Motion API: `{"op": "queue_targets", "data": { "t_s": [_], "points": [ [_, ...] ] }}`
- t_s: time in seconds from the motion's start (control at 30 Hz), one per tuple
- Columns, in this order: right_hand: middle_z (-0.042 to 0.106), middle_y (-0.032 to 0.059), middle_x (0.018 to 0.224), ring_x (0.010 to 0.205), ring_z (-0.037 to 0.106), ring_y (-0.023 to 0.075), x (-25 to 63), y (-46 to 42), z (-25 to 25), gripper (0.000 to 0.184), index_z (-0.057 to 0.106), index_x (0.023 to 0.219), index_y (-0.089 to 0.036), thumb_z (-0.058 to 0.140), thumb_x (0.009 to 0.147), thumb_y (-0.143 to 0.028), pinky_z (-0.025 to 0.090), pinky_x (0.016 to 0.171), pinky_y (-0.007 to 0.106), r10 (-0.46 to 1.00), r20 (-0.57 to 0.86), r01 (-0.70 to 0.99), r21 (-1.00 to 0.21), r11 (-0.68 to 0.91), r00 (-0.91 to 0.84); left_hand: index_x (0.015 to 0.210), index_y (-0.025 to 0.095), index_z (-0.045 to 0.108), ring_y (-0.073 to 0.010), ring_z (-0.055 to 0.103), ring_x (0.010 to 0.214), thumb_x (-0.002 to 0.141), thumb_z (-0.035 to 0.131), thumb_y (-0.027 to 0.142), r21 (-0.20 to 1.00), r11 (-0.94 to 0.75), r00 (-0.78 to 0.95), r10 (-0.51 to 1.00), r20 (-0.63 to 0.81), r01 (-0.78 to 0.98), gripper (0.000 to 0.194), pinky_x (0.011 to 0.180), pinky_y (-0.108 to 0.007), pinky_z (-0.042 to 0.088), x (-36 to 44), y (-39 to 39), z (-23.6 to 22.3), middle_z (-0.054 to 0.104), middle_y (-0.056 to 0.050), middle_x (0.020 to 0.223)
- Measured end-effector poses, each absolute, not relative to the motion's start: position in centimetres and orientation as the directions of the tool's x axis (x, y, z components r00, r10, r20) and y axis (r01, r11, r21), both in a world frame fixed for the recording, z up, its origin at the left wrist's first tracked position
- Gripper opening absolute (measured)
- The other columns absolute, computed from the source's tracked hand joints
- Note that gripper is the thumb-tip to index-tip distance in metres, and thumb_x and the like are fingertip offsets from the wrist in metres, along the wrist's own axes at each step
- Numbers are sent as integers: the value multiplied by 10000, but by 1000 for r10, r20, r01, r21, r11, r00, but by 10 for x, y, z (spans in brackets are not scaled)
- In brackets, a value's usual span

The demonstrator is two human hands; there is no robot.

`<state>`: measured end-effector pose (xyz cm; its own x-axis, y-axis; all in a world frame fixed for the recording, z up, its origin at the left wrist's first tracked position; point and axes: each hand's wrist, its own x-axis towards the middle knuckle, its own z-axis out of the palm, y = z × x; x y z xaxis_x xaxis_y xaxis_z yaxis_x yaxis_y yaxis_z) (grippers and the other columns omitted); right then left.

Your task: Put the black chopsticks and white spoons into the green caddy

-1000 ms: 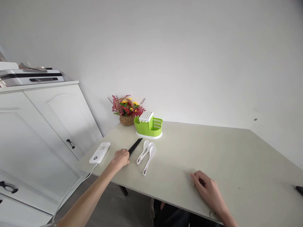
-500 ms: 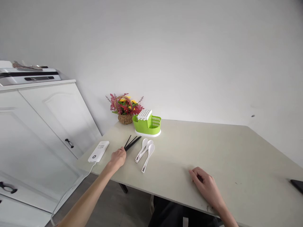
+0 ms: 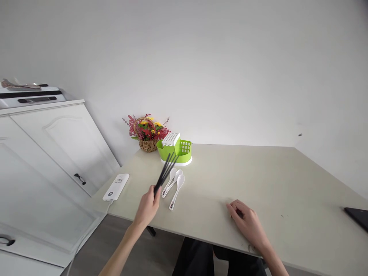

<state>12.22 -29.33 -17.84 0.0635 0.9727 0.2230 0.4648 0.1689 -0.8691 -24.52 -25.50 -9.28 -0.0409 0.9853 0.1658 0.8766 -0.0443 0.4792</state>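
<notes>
Left hand clenched round a bundle of black chopsticks, gripped at the near ends. Shafts jut forward past the fingers, far ends fanning, overlapping the green caddy from here; contact unclear. Likely light, stiff, hard to break, perhaps slick enough to slide apart; near-end hold looks sensible. Right hand loosely curled on the table; how closed, can't tell.

Chopsticks: blurred, lower ends hidden | black device: cut off
</notes>
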Motion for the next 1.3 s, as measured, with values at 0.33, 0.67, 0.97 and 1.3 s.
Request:
{"op": "queue_targets", "data": {
  "t_s": [0.33,0.67,0.97,1.3],
  "points": [
    [510,1,701,632,449,163,121,-292,-173,477,374,678,-255,465,1001,-593,400,605,288,960,268,447,-870,208,76,1031,216,584,-274,746,791,1057,375,375,362,-224,225,974,40,905,264,635,-333,491,-126,-239,-110,728,-103,793],
    [483,-9,695,626,424,151,122,-288,-175,486,353,675,-249,450,1012,-586,380,605,274,955,285,463,-859,218,77,1377,70,518,-322,745,1008,1026,379,141,107,-234,235,972,-1,966,384,786,-368,533,-94,-232,-135,723,-210,1008],
    [494,1,721,619,429,146,123,-289,-176,461,341,679,-254,465,1026,-530,383,578,268,955,293,468,-852,236,51,1271,58,574,-308,747,858,1041,326,176,0,-262,262,964,-53,965,358,654,-355,545,-75,-243,-116,679,-226,1009],
    [520,-12,730,587,494,130,117,-295,-167,370,354,735,-258,480,1057,-392,406,550,237,933,361,520,-794,315,-14,1087,139,589,-262,707,859,1037,416,170,-120,-228,235,971,43,966,183,697,-343,548,-59,-246,-112,663,-105,922]
  ]
}}
